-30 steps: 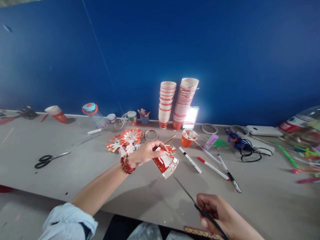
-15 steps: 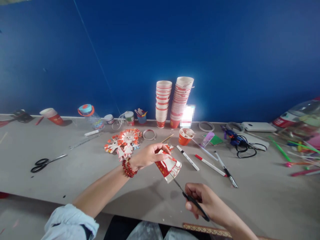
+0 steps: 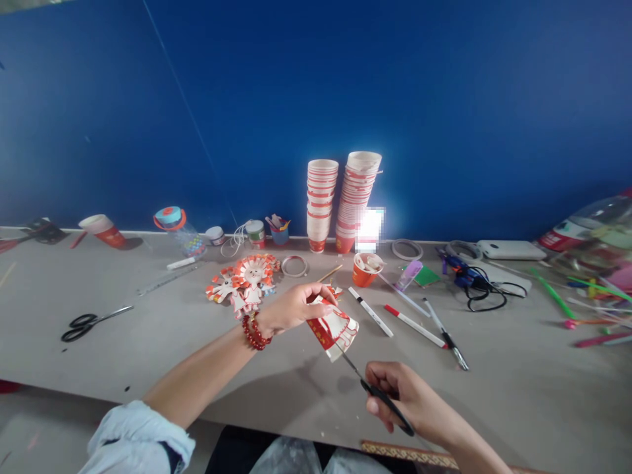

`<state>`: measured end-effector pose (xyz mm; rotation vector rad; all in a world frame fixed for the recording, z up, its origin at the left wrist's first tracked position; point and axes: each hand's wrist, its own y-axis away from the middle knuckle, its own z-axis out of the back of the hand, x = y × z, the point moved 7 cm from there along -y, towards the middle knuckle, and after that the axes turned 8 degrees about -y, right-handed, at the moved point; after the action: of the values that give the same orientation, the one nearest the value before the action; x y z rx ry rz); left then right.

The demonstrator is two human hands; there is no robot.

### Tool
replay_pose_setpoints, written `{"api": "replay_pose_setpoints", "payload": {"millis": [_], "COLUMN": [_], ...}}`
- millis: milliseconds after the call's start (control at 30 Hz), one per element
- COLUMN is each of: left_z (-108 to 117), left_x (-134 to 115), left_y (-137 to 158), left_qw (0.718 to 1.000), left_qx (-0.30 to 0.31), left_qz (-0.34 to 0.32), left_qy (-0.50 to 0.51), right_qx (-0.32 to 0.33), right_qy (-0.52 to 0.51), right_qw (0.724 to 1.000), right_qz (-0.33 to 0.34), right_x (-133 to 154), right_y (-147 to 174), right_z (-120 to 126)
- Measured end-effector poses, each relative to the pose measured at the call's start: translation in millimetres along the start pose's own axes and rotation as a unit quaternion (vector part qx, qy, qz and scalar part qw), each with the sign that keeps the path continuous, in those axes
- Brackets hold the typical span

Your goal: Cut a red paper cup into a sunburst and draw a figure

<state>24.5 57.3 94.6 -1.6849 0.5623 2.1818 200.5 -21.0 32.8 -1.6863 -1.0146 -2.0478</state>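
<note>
My left hand (image 3: 296, 306) pinches a red and white piece of paper cup (image 3: 323, 336) above the table, with a dress-like figure drawn in red on its white part. Closed round the black handles of a pair of scissors (image 3: 388, 405) is my right hand (image 3: 399, 395). The blades reach up and left, and their tips meet the lower edge of the cup piece. Part of the piece is hidden behind my left fingers. Just left of that hand lie several cut-out paper figures (image 3: 251, 280) with orange fringes.
Two tall stacks of paper cups (image 3: 322, 204) stand against the blue wall. A cup of scraps (image 3: 365, 271), a black marker (image 3: 370, 312) and a red marker (image 3: 415, 326) lie beyond my hands. Second scissors (image 3: 91, 322) rest at left; a blue glue gun (image 3: 464, 273) with its cord is at right.
</note>
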Motion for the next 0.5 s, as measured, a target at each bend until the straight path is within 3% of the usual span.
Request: {"api": "replay_pose_setpoints", "payload": {"millis": [500], "left_z": [-1.6], "left_x": [-6.2], "left_y": [0.0], "left_qw": [1.0], "left_qx": [-0.002], "left_qz": [0.004], "left_qy": [-0.012], "right_qx": [-0.03], "right_qy": [0.032], "right_qw": [0.999], "right_qz": [0.018], "right_x": [-9.9], "right_y": [0.9], "right_z": [-0.5]}}
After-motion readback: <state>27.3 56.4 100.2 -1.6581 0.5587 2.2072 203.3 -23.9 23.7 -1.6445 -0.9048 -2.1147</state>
